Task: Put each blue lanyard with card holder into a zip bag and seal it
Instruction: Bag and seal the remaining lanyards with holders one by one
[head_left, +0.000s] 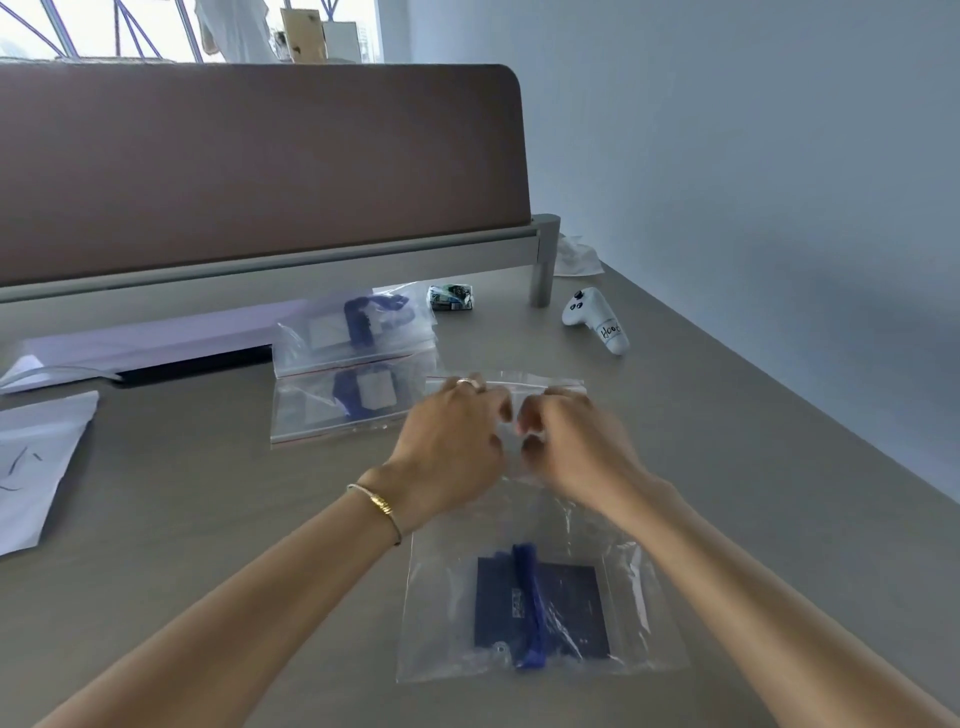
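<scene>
1. Reading labels: the white controller (596, 320), lying near the desk's right edge, carries a sticker with handwritten letters, roughly "Hoo"; the rest is not legible. A small printed packet (451, 298) sits at the foot of the partition post (543, 260); its print is too small to read. The card holder (540, 608) bears a small white mark, unreadable.
2. Left hand (452, 447): fingers curled, pinching the top strip of the zip bag (452, 623); a ring on one finger, a gold bracelet (382, 506) at the wrist.
3. Right hand (571, 441): fingers curled, pinching the same strip just beside the left hand.
4. Zip bag: clear, lying toward the desk's near edge, its mouth lifted by both hands. Inside lie the dark blue card holder and the blue lanyard (527, 605) across it.
5. Two filled bags (358, 332) (353, 405), each holding a blue lanyard with card, lie side by side toward the far edge, below the brown partition (260, 166).
6. White sheets of paper (36, 467) rest at the left edge.
7. Bare desk (753, 493) surface stretches to the right of the hands, up to the curved right edge.
</scene>
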